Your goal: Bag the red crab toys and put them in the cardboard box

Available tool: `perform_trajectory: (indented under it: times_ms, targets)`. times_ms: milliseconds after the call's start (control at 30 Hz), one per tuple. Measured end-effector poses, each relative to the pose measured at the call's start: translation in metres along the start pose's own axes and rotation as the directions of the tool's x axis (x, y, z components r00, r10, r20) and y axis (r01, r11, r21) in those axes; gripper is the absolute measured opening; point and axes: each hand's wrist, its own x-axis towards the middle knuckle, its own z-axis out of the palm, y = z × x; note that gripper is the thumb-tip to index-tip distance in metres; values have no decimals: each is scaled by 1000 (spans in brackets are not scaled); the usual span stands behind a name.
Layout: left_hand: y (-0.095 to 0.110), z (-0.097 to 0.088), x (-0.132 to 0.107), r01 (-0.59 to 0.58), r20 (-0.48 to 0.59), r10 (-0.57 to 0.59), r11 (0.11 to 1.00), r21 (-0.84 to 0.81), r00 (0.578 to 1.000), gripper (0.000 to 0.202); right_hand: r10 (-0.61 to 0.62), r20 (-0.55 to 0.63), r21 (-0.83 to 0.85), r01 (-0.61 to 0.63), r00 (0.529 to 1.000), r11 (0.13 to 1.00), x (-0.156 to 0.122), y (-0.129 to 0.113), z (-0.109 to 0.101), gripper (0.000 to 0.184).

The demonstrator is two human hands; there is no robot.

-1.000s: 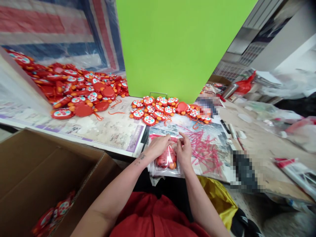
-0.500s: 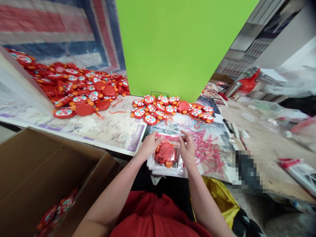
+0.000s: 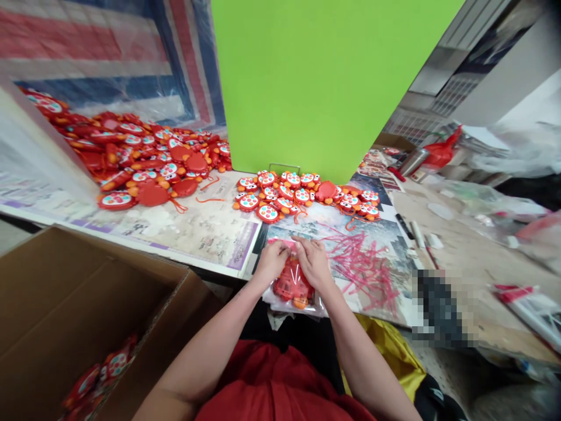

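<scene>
A clear plastic bag (image 3: 294,280) lies at the table's front edge, with a red crab-like toy with orange feet inside, its plain back facing up. It rests on a stack of more clear bags. My left hand (image 3: 272,261) is closed on the bag's upper left part, fingers bent inward. Beside it, my right hand (image 3: 314,264) grips the upper right part, its fingers reaching over the pink-edged top. The two hands nearly meet above the toy. The fingertips are partly hidden.
Red toys form a big pile (image 3: 149,152) at left and a smaller group (image 3: 284,196) before the green board (image 3: 324,82). Pink strips (image 3: 363,263) lie right of my hands. A cardboard box (image 3: 87,292) with toys stands at lower left. A pen (image 3: 404,225) lies right.
My hands have moved closer together along the top of the bag. My right hand has come left from the bag's corner and now covers more of the toy's upper side.
</scene>
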Motion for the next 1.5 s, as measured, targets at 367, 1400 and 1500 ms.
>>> perform_trajectory:
  times_ms: [367,1400,1500]
  targets:
    - [1,-6,4,-14,221,81,956,-291,972,25,-141,-57,-67,137,988,988,10,-3,-7,41]
    - [-10,-16,5,189,282,-97,928,-320,955,23,467,-256,-289,-528,846,799,11,162,-74,33]
    - [-10,-17,5,177,293,-87,938,-297,952,25,300,-238,-487,-381,924,786,8,152,-66,38]
